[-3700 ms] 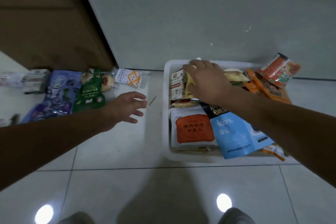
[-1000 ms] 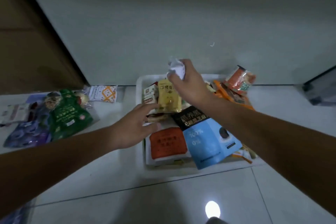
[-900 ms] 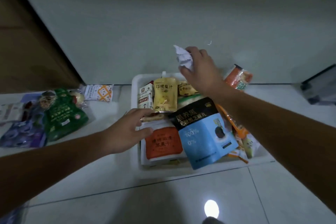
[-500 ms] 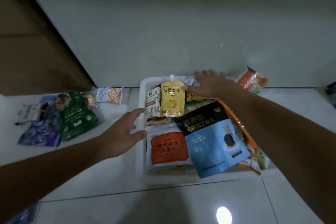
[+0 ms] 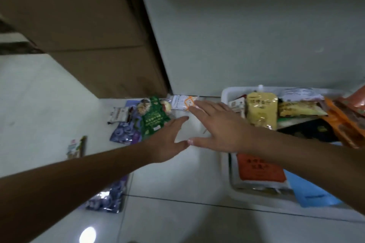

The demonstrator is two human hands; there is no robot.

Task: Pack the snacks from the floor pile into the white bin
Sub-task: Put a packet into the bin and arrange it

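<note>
White bin [image 5: 225,171]: well filled. It holds a yellow pouch [image 5: 260,108], an orange-labelled packet [image 5: 258,169], a blue pouch [image 5: 312,193], orange wrappers [image 5: 343,124] and others beneath.
Floor pile, left of the bin: white-and-orange packet [image 5: 182,102] nearest, then green pouch [image 5: 154,118], purple pouch [image 5: 123,134] and bar packet [image 5: 118,113]. A slim packet [image 5: 75,148] lies farther left. A second purple pouch [image 5: 106,199] lies off the bin's near corner.
Left hand [image 5: 167,140], right hand [image 5: 219,126]: both left of the bin, fingers spread, holding nothing. The right one reaches the white-and-orange packet, contact unclear.
Judgement: most packed; about six left.

Nothing can be read; the picture is too blurred. Printed characters show only as smears on the yellow pouch [image 5: 261,110] and the orange-labelled packet [image 5: 258,169] inside the white bin [image 5: 225,94], and on the green pouch [image 5: 155,120] left of it.
</note>
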